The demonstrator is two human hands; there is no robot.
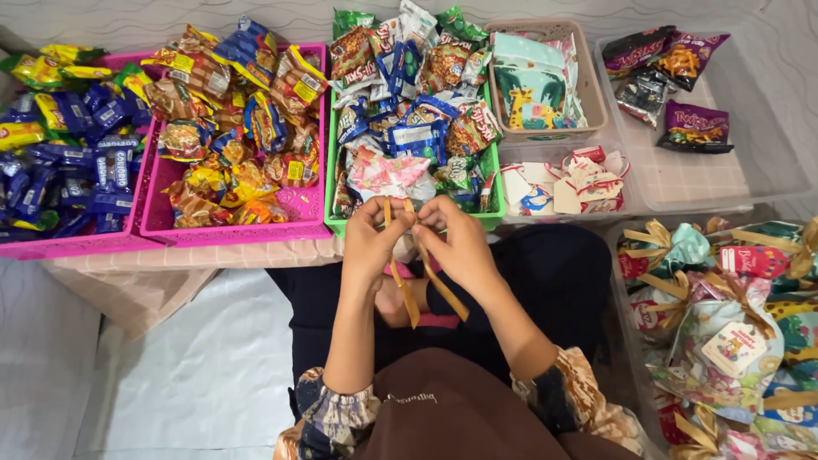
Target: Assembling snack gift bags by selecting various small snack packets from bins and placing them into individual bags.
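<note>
My fingers hide most of what I hold at the centre of the frame: a pink patterned bag (392, 175) shows only above my knuckles, and I cannot tell how far it is closed. My left hand (372, 243) and right hand (460, 243) sit knuckle to knuckle, fingertips pressed together, pinching a gold ribbon (407, 294). 2 short ends poke up between my thumbs, and 2 longer tails hang below my palms over my dark lap. Behind my hands stands 1 green basket (331, 183) of snack packets, too jumbled to count. At the upper left are 2 pink baskets (230, 232), the outer one cut off by the frame edge. At the upper right I see 1 beige basket (591, 89) of printed bags and 1 clear tray (690, 179) with perhaps 4 purple packets. Finished ribbon-tied parcels (716, 328) fill the lower right, cropped by the edge.
</note>
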